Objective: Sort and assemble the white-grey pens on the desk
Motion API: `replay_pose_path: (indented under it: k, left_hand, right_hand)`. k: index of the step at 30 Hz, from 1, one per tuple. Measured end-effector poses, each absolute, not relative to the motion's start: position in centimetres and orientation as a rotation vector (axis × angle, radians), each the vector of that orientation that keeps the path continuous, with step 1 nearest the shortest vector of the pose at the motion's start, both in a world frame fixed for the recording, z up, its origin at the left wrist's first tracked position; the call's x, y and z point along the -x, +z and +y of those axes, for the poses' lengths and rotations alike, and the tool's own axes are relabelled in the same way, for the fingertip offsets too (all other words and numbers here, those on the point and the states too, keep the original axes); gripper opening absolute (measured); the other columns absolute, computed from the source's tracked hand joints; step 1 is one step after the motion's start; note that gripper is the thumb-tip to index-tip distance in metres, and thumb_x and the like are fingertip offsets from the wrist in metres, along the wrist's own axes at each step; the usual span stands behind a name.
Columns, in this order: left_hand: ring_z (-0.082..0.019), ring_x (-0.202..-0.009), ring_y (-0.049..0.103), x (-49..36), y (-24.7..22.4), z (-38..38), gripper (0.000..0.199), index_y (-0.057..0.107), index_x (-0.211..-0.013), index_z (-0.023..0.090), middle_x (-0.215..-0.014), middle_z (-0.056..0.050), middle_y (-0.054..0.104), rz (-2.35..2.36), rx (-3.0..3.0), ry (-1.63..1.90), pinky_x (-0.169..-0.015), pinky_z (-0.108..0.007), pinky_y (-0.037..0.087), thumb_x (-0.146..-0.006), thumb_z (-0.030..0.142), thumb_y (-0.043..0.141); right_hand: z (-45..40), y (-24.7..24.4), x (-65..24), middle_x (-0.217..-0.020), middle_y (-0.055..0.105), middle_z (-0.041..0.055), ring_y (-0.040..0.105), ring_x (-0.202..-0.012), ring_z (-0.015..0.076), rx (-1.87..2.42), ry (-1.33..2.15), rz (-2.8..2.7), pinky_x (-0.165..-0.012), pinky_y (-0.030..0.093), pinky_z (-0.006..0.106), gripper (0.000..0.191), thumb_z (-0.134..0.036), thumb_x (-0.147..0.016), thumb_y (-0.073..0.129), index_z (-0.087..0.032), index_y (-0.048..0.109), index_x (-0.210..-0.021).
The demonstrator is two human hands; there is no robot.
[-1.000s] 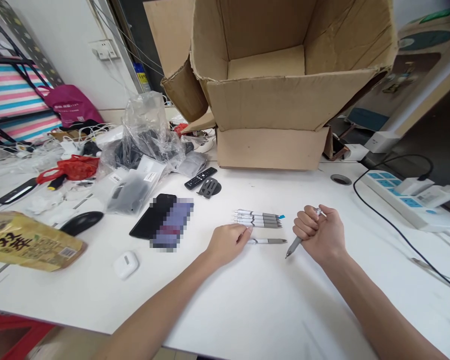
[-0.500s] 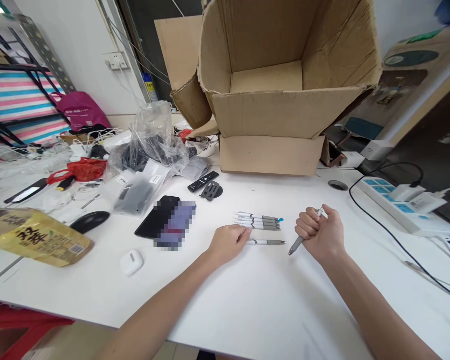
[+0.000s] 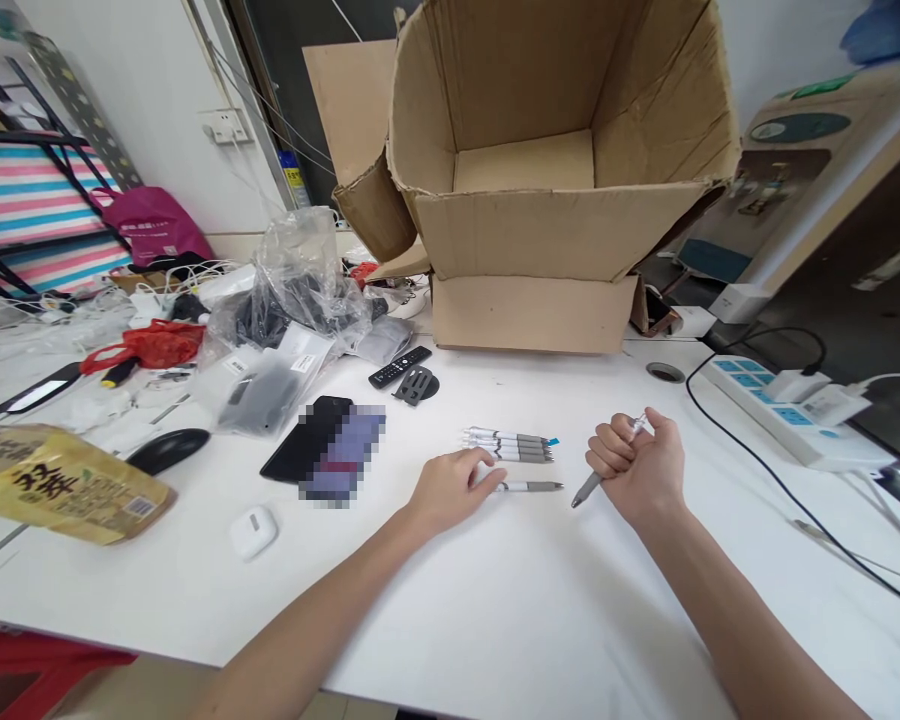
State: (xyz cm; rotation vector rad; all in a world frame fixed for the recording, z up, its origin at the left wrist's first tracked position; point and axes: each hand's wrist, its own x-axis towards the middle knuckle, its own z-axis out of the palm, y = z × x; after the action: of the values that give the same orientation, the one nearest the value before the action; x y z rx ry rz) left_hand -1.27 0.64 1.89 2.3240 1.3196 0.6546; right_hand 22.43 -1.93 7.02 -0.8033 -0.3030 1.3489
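My right hand (image 3: 640, 468) is wrapped around a pen (image 3: 588, 489), its grey tip pointing down to the left and its clear end showing above the thumb. My left hand (image 3: 450, 490) rests on the white table, thumb and index finger parted, beside the rear end of a single white-and-grey pen (image 3: 534, 486) lying flat. The fingertips partly hide that end; whether they touch it I cannot tell. Just behind lies a close row of several similar pens (image 3: 510, 445), side by side, with a small blue tab at their grey ends.
A large open cardboard box (image 3: 529, 315) stands at the back. To the left are a phone (image 3: 307, 440), a white earbud case (image 3: 254, 532), a remote control (image 3: 400, 367) and a yellow pouch (image 3: 67, 485). A power strip (image 3: 787, 410) with a black cable lies right.
My left thumb has parted from the index finger and the hand has drawn slightly off the single pen. My right hand still grips its pen. The view has shifted a little.
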Motion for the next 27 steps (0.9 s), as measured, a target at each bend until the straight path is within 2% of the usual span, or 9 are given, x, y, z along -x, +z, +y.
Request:
replay_pose_path:
  k: [4,7,10,13,17,21,24,27]
  left_hand:
    - [-0.017,-0.082,0.06,1.4,1.9,0.7,0.038,0.064,-0.103,0.025,-0.083,0.0,0.065,1.284,-2.362,0.747,-0.07,-0.028,0.046,-0.08,0.055,0.062]
    - [-0.021,-0.1,0.056,1.5,2.0,0.9,0.044,0.063,-0.107,0.025,-0.105,-0.003,0.064,1.23,-2.408,0.813,-0.083,-0.033,0.048,-0.075,0.055,0.068]
    - [-0.022,-0.104,0.053,1.6,2.1,1.0,0.049,0.058,-0.116,0.024,-0.113,-0.004,0.061,1.212,-2.375,0.844,-0.089,-0.036,0.048,-0.076,0.051,0.069]
    - [-0.02,-0.101,0.054,1.7,2.1,1.2,0.042,0.053,-0.121,0.023,-0.109,-0.004,0.062,1.243,-2.304,0.866,-0.088,-0.036,0.048,-0.086,0.044,0.058]
    - [-0.02,-0.098,0.054,1.7,1.8,1.3,0.03,0.054,-0.117,0.023,-0.102,-0.002,0.063,1.286,-2.284,0.884,-0.085,-0.035,0.049,-0.091,0.036,0.05]
    - [-0.019,-0.096,0.055,1.6,1.6,1.2,0.025,0.057,-0.112,0.023,-0.097,-0.002,0.065,1.254,-2.319,0.926,-0.083,-0.034,0.049,-0.093,0.034,0.047]
    - [-0.018,-0.093,0.057,1.5,1.7,1.0,0.022,0.059,-0.108,0.023,-0.093,-0.001,0.066,1.212,-2.33,0.946,-0.081,-0.032,0.049,-0.094,0.033,0.045]
    - [-0.016,-0.09,0.058,1.4,1.9,0.7,0.021,0.061,-0.104,0.022,-0.09,-0.001,0.067,1.139,-2.331,0.96,-0.081,-0.031,0.049,-0.095,0.033,0.045]
  right_hand:
    - [-1.9,6.9,-22.4,-0.05,0.016,-0.0084,0.01,-0.041,0.0087,0.796,1.384,-0.296,-0.036,0.012,0.025,0.03,-0.035,-0.08,0.044,-0.022,0.026,-0.059]
    - [-1.8,6.7,-22.4,-0.05,0.016,-0.0085,0.01,-0.041,0.0084,0.792,1.406,-0.302,-0.036,0.012,0.025,0.029,-0.033,-0.079,0.045,-0.022,0.026,-0.059]
    - [-1.8,6.5,-22.3,-0.051,0.016,-0.0089,0.011,-0.041,0.008,0.787,1.409,-0.319,-0.035,0.014,0.024,0.031,-0.035,-0.08,0.046,-0.022,0.028,-0.059]
    - [-1.8,6.4,-22.3,-0.051,0.016,-0.009,0.011,-0.041,0.0078,0.792,1.419,-0.342,-0.035,0.015,0.024,0.033,-0.037,-0.081,0.047,-0.022,0.029,-0.058]
    - [-1.9,6.6,-22.3,-0.05,0.017,-0.0085,0.011,-0.042,0.0078,0.826,1.429,-0.394,-0.037,0.015,0.023,0.035,-0.038,-0.083,0.044,-0.021,0.032,-0.056]
    - [-1.9,6.5,-22.1,-0.049,0.021,-0.0075,0.014,-0.041,0.008,0.89,1.346,-0.641,-0.039,0.016,0.023,0.046,-0.053,-0.089,0.035,-0.021,0.039,-0.056]
    - [-2.1,5.9,-21.8,-0.049,0.027,-0.0058,0.021,-0.042,0.0097,1.122,1.041,-1.03,-0.042,0.02,0.025,0.053,-0.057,-0.094,0.028,-0.021,0.048,-0.06]
    - [-2.4,5.1,-21.2,-0.055,0.041,-0.0021,0.035,-0.049,0.0122,1.388,0.533,-1.58,-0.048,0.029,0.027,0.043,-0.045,-0.097,0.037,-0.02,0.054,-0.066]
